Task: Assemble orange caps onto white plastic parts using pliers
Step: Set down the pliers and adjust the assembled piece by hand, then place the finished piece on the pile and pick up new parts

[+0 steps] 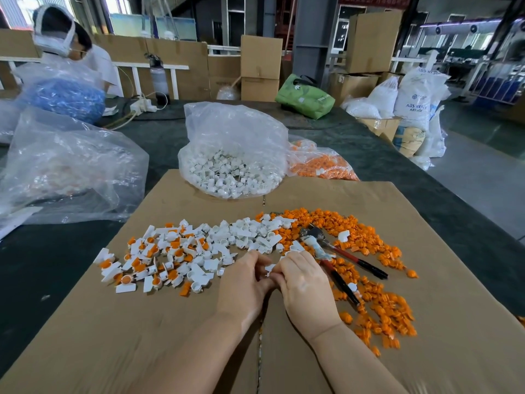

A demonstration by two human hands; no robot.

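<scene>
White part (270, 268) is sitting pinched between left hand (244, 282) and right hand (304, 282) above the cardboard (426, 280), probably light, stiff, slippery, best gripped by its flat tab

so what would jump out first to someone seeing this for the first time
Most likely the spread of loose orange caps covering the right side of the cardboard sheet, with red-handled pliers lying on them. Next, the left hand and right hand meet at the centre, pinching a white plastic part. Behind them sits an open clear bag of white parts.
</scene>
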